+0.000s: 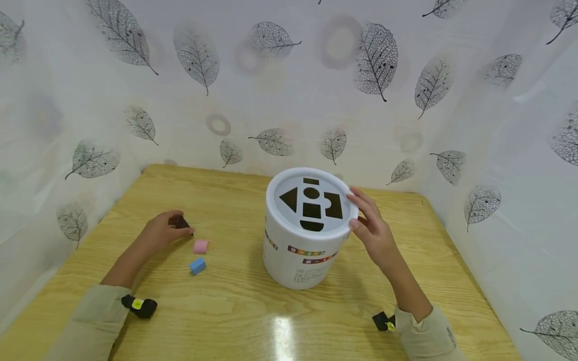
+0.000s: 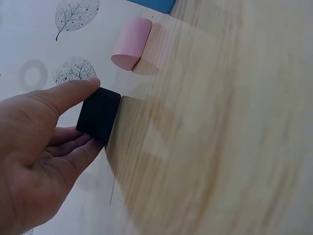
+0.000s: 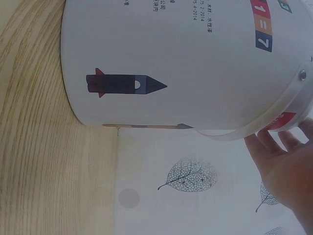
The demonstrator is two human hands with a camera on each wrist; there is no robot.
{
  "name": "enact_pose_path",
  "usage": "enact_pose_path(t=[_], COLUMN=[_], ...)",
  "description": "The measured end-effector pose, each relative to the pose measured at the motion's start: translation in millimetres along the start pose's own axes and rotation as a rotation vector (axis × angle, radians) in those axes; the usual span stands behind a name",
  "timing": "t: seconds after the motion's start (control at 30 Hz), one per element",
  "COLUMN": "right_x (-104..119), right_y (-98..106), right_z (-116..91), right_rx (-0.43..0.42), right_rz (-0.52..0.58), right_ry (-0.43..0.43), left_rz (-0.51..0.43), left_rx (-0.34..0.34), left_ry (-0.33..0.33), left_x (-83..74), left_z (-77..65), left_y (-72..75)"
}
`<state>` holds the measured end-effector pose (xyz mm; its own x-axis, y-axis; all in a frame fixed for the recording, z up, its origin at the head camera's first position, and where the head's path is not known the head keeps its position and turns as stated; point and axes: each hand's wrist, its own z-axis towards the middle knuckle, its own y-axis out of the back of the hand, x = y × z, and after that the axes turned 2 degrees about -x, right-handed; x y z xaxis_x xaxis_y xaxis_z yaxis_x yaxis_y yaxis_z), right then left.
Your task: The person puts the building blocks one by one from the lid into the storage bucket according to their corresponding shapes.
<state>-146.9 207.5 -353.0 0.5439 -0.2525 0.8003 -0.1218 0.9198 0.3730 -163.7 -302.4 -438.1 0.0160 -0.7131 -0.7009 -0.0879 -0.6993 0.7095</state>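
My left hand (image 1: 160, 233) pinches a dark block (image 1: 182, 223) between thumb and fingers, low over the left part of the table. In the left wrist view this black block (image 2: 99, 113) shows a flat, four-sided face, while from the head view it looks triangular. Close by lie a pink half-round block (image 1: 200, 246) and a blue block (image 1: 197, 266). My right hand (image 1: 375, 233) rests on the right rim of a white shape-sorter bucket (image 1: 289, 260), its fingers spread. The bucket stands upright, its lid (image 1: 295, 220) cut with several shaped holes.
The wooden table (image 1: 235, 321) backs onto a pale curtain (image 1: 280, 90) printed with leaves, which also hangs along both sides. A white handle (image 3: 230, 133) lies against the bucket's side in the right wrist view.
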Motion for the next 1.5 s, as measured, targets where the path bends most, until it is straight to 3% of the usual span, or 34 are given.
enact_pose_path(t=[0.33,0.57,0.73,0.87,1.07,1.5], right_x=[-1,0,-1,-2,-2,-3], right_y=[2,1,0,1,1,2], right_z=[0,-1,0,1,1,1], right_rx=[-0.002,0.007,0.006,0.002,-0.001,0.013], right_rz=[-0.007,-0.005,-0.009,-0.007,-0.004,0.007], right_ry=[-0.019,-0.014,-0.014,-0.010,-0.014,-0.006], left_rz=[-0.010,-0.053,-0.162,-0.186,-0.193,-0.222], left_rx=[0.011,-0.016,-0.021,-0.027,-0.017,0.020], left_ry=[-0.027,-0.002,-0.030,-0.074,-0.163,-0.454], left_x=[4.8,5.5,-3.3,-16.8,-50.7,-169.2], left_z=[1.8,-0.6,-3.9,-4.4,-7.9,-14.1], left_y=[-2.2,2.5,10.1,12.8,13.7,18.9])
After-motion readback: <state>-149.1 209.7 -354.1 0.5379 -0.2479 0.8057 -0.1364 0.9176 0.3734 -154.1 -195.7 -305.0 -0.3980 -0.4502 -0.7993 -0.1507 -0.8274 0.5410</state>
